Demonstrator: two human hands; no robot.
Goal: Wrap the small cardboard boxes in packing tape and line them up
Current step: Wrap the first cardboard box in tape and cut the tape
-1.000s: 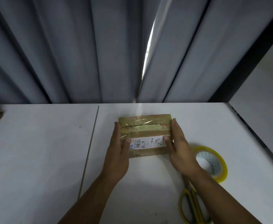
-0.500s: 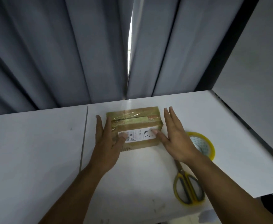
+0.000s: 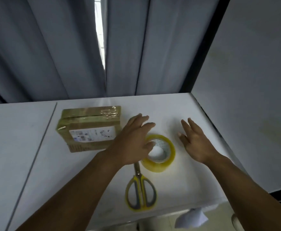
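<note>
- Gray curtains [image 3: 53, 47] hang across the top of the frame w/ a thin bright gap. A plain wall [image 3: 253, 64] fills the upper right. We work on a white table [image 3: 19, 155] w/ a dark line [image 3: 41, 139] down its left part.
- Where's our box?
- Box [image 3: 89, 120] sits flat at center left, near the back edge. Nobody is touching it. Shiny tape [image 3: 109, 112] covers its top and a white label [image 3: 93, 133] faces us.
- How will it feel, do we think?
- Prob. light, and stiff at the corners. The tape skin looks slick, so it may slip. We'd hold it by the two short ends, palms flat, not by the top.
- And our hands?
- Left hand [image 3: 133, 142] is above the left side of the yellow tape roll [image 3: 168, 157]. Its fingers [image 3: 137, 120] are straight and a bit spread, holding nothing. Right hand [image 3: 196, 144] is right of the roll, fingers straight and close together, thumb out, holding nothing too. Can't tell if it touches the table.
- The roll?
- Looks like a hard ring, easy to grab by the rim. We guess the loose end is sticky. Scissors [image 3: 140, 194] lie just below it, blades pointing up beside it, so we mind the tips.
- Will boxes slide into a row OK?
- We see only one box. The table looks smooth, so it should slide w/o much push.
</note>
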